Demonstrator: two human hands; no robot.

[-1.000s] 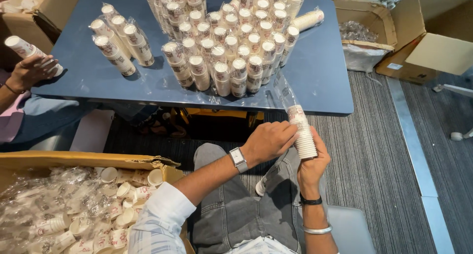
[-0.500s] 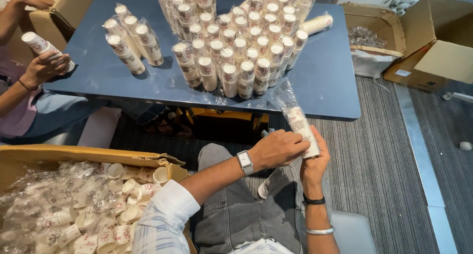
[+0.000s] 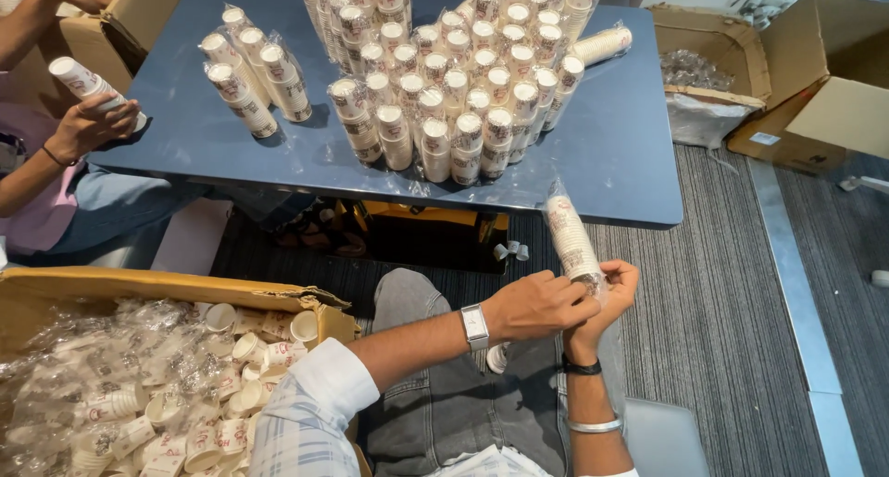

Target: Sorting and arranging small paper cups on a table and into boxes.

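A tall stack of small white paper cups in a clear plastic sleeve (image 3: 569, 232) stands tilted in front of the blue table (image 3: 620, 162). My left hand (image 3: 537, 306), with a wristwatch, grips the bottom of the stack from the left. My right hand (image 3: 611, 296), with a black band and a bangle on the wrist, closes around the same bottom end from the right. Both hands touch each other at the sleeve's lower end, above my lap.
Many wrapped cup stacks (image 3: 444, 97) stand upright on the table. A cardboard box of loose cups and plastic (image 3: 139, 384) sits at my left. Another person's hand (image 3: 88, 125) holds a cup stack at far left. Open boxes (image 3: 769, 79) stand at right.
The view has shifted slightly. My hands have slid lower on the stack and closed together around its bottom end. The other person's hand still holds a stack.
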